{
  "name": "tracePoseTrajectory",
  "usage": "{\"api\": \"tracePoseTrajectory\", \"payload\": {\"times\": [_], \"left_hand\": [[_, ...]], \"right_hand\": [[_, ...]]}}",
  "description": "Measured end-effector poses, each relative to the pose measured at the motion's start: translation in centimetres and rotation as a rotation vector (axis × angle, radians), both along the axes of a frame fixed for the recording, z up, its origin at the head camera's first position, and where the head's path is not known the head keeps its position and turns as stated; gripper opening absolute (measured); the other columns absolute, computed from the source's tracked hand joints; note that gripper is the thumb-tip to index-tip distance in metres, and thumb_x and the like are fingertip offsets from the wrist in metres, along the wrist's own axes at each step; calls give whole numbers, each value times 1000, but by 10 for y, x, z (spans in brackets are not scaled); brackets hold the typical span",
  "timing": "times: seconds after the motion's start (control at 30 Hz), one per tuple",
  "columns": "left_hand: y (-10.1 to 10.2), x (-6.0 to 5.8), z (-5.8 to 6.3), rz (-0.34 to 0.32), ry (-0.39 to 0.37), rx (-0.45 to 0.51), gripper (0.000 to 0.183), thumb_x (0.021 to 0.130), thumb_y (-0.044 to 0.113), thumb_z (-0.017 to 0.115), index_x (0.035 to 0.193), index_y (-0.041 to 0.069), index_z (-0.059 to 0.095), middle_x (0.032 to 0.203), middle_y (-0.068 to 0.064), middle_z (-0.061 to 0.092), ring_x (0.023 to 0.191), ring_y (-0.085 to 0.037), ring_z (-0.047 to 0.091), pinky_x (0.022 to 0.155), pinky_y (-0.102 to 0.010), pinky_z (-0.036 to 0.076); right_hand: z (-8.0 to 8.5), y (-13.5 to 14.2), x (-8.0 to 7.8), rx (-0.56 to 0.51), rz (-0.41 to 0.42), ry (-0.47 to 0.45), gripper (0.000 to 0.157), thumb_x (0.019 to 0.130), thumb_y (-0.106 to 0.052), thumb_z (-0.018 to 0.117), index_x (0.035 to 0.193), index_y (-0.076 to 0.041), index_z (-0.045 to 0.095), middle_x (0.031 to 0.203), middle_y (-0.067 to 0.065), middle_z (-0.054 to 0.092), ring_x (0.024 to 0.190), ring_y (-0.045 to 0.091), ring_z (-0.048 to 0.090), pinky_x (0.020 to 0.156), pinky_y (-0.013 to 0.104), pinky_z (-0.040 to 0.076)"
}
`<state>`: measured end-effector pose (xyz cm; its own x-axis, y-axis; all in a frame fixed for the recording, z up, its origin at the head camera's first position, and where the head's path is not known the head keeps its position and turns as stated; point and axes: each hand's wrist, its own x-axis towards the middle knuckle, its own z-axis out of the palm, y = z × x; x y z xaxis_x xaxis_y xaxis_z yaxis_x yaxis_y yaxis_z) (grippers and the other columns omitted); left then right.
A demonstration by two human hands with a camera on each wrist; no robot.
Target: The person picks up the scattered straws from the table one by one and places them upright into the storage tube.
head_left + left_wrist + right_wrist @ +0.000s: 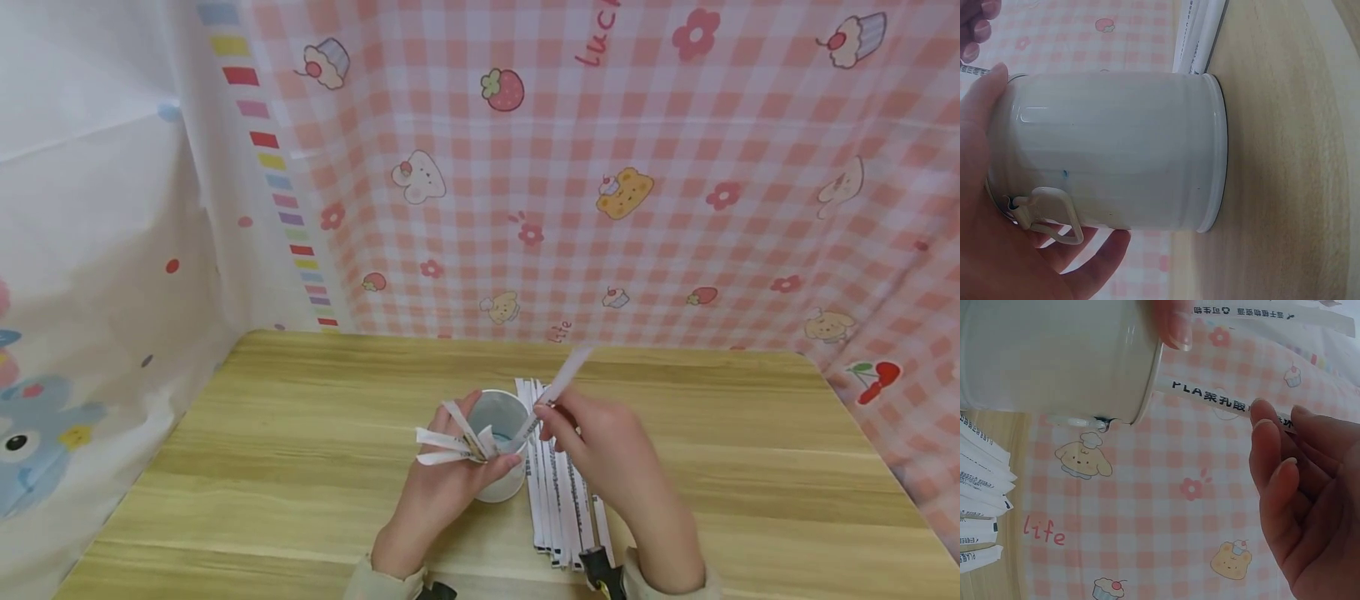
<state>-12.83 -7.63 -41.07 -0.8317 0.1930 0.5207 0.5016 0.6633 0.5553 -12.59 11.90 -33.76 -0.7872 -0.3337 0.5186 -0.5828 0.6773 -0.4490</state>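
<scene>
A white clasped canister (1116, 150) is held by the left hand (442, 492), thumb and fingers curled round it, beside piled wrapped straws (543, 500). One PLA-labelled wrapped straw (566, 373) is pinched by the right hand (611, 437), its lower end inside the canister's mouth.

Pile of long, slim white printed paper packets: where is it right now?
In the head view, the pile lies on the light wood-grain table, immediately right of the off-white cylindrical container and partly hidden by the person's right hand.
</scene>
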Motion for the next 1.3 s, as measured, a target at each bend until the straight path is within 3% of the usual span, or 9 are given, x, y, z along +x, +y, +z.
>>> {"api": "tracePoseTrajectory", "payload": {"times": [0.23,0.57,1.0,1.3], "left_hand": [[0,0,0,-7,25,-6,79,69,49,70,128,3,43,118,-11,47,103,-22,47,83,-33,43],[1,1,1,6,-60,48,80,69,54,67,129,6,42,115,-8,48,99,-21,49,81,-34,44],[2,1,1,21,-45,25,80,69,54,67,129,8,43,112,-7,50,99,-21,48,78,-35,44],[3,-2,2,-12,4,40,71,66,43,75,123,11,47,108,-3,53,98,-19,49,76,-33,45]], "right_hand": [[-3,-4,-1,49,11,-54,9,86,-23,59,79,-21,55,59,-21,49,48,-5,41,44,17,35],[-10,-7,-5,112,-9,-100,15,88,-28,56,74,-23,53,58,-22,47,48,-5,41,47,18,36],[-11,-6,-6,132,-14,-113,16,89,-29,55,74,-23,53,57,-22,46,47,-3,40,47,18,35],[-11,-6,-7,141,-27,-153,17,89,-31,54,75,-22,54,58,-21,47,47,-1,40,46,19,35]]}}
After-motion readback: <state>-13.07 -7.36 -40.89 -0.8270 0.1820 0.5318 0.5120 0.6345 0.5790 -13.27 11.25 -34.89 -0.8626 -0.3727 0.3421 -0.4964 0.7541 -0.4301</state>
